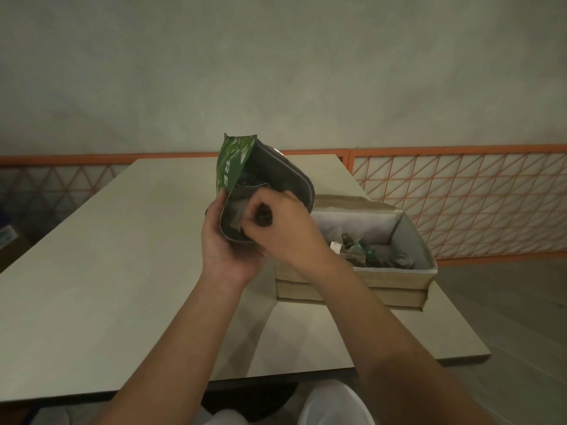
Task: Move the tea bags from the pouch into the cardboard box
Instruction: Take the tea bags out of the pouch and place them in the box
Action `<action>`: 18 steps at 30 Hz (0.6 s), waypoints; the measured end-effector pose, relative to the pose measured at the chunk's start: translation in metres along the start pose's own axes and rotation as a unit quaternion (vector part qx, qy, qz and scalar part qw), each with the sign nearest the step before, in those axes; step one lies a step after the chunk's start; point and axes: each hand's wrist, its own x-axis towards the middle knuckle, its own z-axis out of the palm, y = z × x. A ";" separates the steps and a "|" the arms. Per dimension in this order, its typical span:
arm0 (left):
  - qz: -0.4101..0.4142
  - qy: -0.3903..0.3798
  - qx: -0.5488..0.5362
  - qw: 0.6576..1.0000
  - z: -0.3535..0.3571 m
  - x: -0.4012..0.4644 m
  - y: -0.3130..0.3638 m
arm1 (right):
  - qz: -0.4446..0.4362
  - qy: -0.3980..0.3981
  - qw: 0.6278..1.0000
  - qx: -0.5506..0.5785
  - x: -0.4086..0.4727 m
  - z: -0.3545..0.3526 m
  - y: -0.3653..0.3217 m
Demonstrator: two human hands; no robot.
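My left hand [225, 245] grips the lower edge of a green pouch [233, 162] with a silver lining, held above the table with its wide mouth open toward me. Over that mouth, my right hand [280, 228] pinches a dark tea bag [264, 216] between curled fingers. Just to the right stands the cardboard box [399, 276], open on top, with several tea bags [362, 250] and their white and green tags lying inside. More dark tea bags show deep in the pouch.
A pale wooden table [122, 256] carries the box near its right edge. An orange lattice railing [460, 194] runs behind the table. White-trousered knees [334, 406] show below the table's front edge.
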 end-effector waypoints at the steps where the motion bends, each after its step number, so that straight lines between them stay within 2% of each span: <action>1: 0.001 0.005 0.012 1.000 0.001 0.000 0.000 | 0.005 0.019 0.998 0.052 -0.001 -0.005 0.000; 8: 0.010 0.006 0.023 1.000 0.007 0.001 0.000 | 0.051 0.183 0.956 0.224 -0.011 -0.050 -0.002; 14: 0.012 -0.002 0.001 1.000 0.007 0.000 0.002 | 0.089 0.264 0.948 0.154 -0.021 -0.093 0.027; 18: 0.005 0.002 -0.013 1.000 0.008 0.001 -0.001 | 0.161 0.259 0.945 0.118 -0.031 -0.111 0.059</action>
